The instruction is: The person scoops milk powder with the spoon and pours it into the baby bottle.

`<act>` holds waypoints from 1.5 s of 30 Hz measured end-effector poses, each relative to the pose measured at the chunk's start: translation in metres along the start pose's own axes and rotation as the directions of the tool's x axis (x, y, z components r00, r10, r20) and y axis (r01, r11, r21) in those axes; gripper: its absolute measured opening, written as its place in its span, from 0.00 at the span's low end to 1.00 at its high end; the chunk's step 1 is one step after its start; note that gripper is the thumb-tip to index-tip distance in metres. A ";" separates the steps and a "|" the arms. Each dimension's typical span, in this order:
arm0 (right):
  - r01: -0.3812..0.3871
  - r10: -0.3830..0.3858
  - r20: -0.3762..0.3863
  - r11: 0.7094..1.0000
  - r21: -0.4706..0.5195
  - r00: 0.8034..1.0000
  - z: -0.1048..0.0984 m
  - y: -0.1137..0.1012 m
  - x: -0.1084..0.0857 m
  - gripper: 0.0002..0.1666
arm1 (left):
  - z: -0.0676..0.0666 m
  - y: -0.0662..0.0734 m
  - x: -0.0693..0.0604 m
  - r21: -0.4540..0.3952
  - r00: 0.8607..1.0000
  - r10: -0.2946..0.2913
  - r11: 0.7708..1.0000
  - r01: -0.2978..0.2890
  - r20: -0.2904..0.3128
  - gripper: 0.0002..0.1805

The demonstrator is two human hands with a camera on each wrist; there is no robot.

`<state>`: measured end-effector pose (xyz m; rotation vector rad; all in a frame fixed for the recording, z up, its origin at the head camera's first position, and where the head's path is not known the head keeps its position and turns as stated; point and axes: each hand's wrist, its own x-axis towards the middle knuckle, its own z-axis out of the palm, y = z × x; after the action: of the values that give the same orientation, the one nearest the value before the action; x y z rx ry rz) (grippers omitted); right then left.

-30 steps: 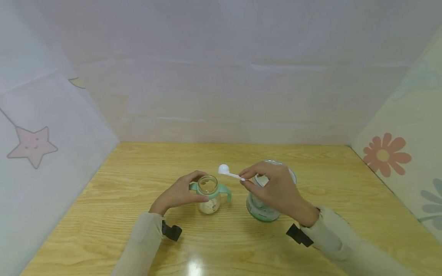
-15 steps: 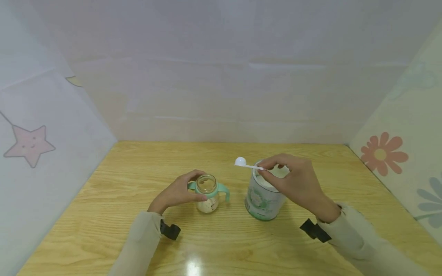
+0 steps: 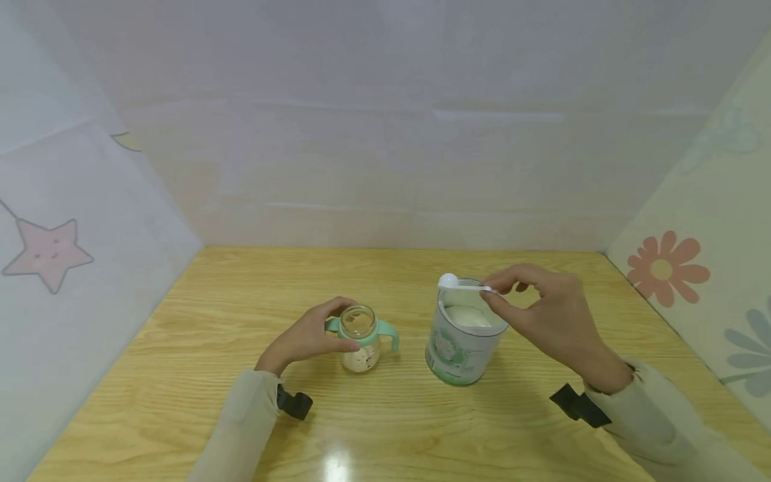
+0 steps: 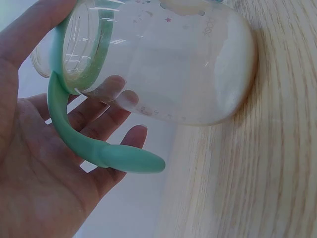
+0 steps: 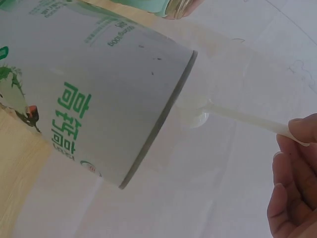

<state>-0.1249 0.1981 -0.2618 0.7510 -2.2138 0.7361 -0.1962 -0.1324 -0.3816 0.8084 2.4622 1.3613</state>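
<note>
My left hand (image 3: 307, 338) grips a clear baby bottle (image 3: 361, 359) near its neck, thumb in front. The bottle stands upright and lidless on the table, with pale powder at the bottom. Its mint-green collar carries two curved handles (image 4: 94, 148). To its right stands an open can (image 3: 460, 351) with white and green printing and white powder inside. My right hand (image 3: 548, 314) pinches the handle end of a white measuring scoop (image 3: 448, 282) between thumb and fingers. The scoop's bowl hangs over the can's rim, apparently rounded side up. In the right wrist view the can (image 5: 109, 74) hides the powder.
The wooden table (image 3: 373, 435) ends at a pale cloth backdrop (image 3: 385, 167) behind. Cloth sides rise at left and right, printed with a pink star (image 3: 49, 254) and flowers (image 3: 668, 269). Both forearms wear light sleeves with black wrist straps (image 3: 580, 406).
My right hand has moved right with the scoop, from between the bottle and can to over the can's mouth, uncovering the can. The left hand and bottle have stayed in place.
</note>
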 end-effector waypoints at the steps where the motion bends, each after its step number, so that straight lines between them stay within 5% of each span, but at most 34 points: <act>1: 0.002 -0.002 -0.005 1.000 -0.005 1.000 -0.001 0.001 -0.001 0.15 | 0.000 0.000 -0.001 -0.002 1.000 0.000 1.000 0.000 0.001 0.36; 8: -0.002 0.002 -0.010 1.000 -0.017 1.000 -0.002 0.006 -0.006 0.15 | -0.002 -0.001 -0.004 -0.002 1.000 0.000 1.000 0.000 -0.001 0.36; 21: -0.033 0.039 0.095 0.998 -0.061 0.995 0.018 0.031 -0.022 0.13 | 0.000 -0.002 -0.008 -0.022 1.000 0.002 1.000 -0.002 0.001 0.35; 45: -0.082 0.092 0.173 0.995 -0.062 0.981 0.031 0.036 -0.027 0.10 | 0.003 0.001 -0.012 -0.010 1.000 -0.004 1.000 0.004 0.003 0.37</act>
<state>-0.1460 0.2094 -0.3109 0.7199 -2.4293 0.6709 -0.1844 -0.1367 -0.3839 0.8023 2.4507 1.3691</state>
